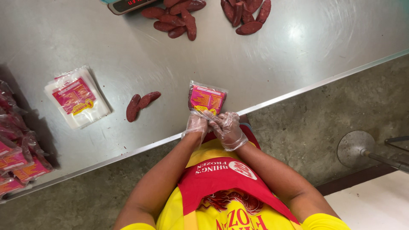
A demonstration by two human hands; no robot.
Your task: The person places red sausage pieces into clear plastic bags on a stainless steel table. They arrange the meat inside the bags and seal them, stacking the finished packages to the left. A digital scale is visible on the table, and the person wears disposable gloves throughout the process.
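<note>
Standing at the near edge of a steel tabletop (272,64), seen from above, in a yellow shirt and red apron (221,174). Both hands wearing thin clear gloves and meeting at the tabletop's rim. Left hand (197,125) gripping the lower left corner of a small clear pouch (207,99) with a pink and yellow label. Right hand (228,127) pinching the pouch's lower edge just beside the left, fingers curled around the plastic. Pouch lying flat on the tabletop right at the near edge, its open end toward the body, dark red contents showing faintly through the film along its left side.

Lying to the left of the pouch, near but apart: two sausages (140,104), dark red, touching each other at an angle. Farther left, resting in a slightly fanned pile: a stack of empty pouches (79,98) with the same pink labels. Crowding the far left edge: filled packs (17,157), heaped and partly cut off by the frame.

Sitting at the far side of the tabletop: one sausage heap (177,17) beside the corner of a scale (128,5), and a second heap (247,15) to its right, the two heaps well apart from the hands. Showing below the tabletop on the right: grey concrete floor (306,123) and a round metal stool base (355,147).
</note>
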